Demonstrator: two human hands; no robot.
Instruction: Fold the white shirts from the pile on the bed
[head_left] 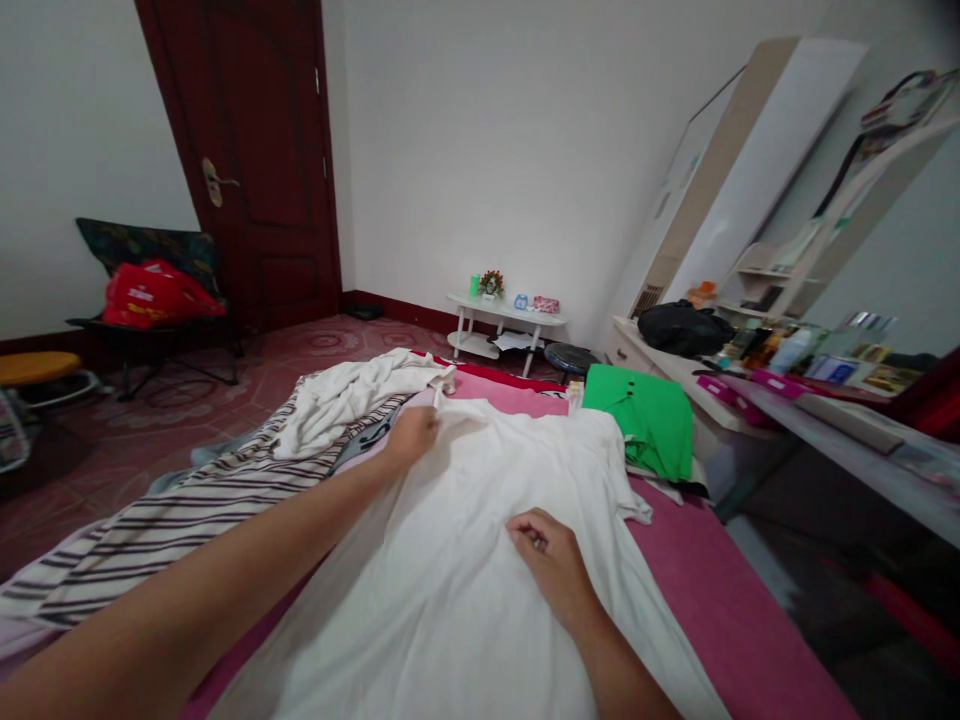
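Observation:
A long white T-shirt (480,590) lies spread out before me, its collar end away from me and one short sleeve at the right. My left hand (415,434) is closed on the shirt's far left shoulder and lifts that corner slightly. Lower down, near the middle of the shirt, the fingers of my right hand (546,545) are pinched together on the fabric. Left of the shirt are a crumpled white garment (352,395) and a black-and-white striped cloth (172,545). A folded green garment (641,415) sits beyond the right sleeve.
Pink bedding (731,590) lies beneath the clothes. At the right stands a dresser (637,350) with a black bag (684,328) and bottles. A small white table (506,308) is by the back wall. A chair with a red bag (161,295) stands left, near a door (255,150).

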